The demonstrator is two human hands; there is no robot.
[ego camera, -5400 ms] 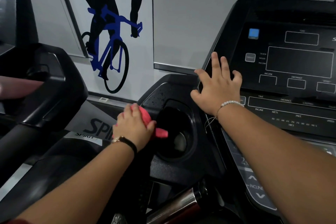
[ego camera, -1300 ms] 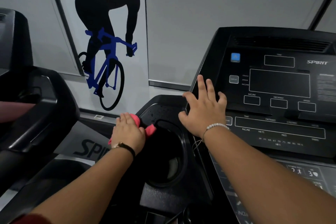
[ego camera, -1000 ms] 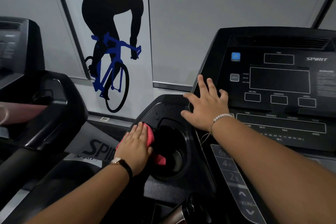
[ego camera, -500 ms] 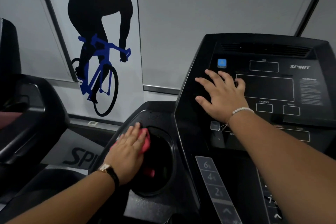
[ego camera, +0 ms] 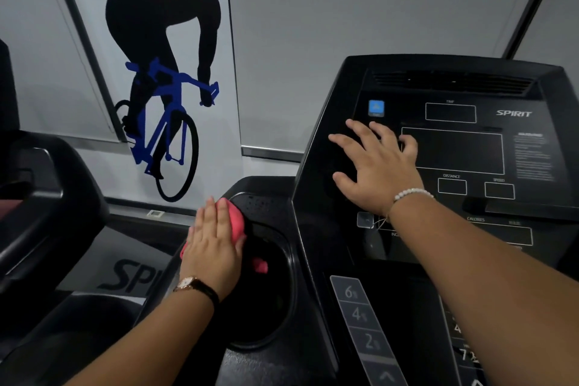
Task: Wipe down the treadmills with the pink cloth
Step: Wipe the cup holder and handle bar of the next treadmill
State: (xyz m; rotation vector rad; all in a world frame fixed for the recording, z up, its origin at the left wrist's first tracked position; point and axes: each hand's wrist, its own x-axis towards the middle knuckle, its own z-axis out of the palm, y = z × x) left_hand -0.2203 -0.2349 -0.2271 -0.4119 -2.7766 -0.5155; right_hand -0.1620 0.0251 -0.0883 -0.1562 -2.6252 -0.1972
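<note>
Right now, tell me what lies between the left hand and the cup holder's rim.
The pink cloth, pressed under the left hand on the cup holder rim, one corner hanging inside. The head view shows it.

The wall [ego camera: 360, 16] is faced with plain grey panels. One panel at left carries a graphic: a black cyclist silhouette [ego camera: 163, 19] bent over the handlebars of a blue bicycle [ego camera: 161, 117]. The bicycle's larger wheel [ego camera: 178, 160] is drawn in black outline at the bottom of the graphic. A dark diagonal strip [ego camera: 83, 41] borders the graphic on its left; a second diagonal strip [ego camera: 531, 0] crosses the wall at upper right. A horizontal metal trim [ego camera: 269, 152] runs along a grey panel's lower edge. A small white rectangular plate [ego camera: 155, 213] sits below the wheel.
</note>
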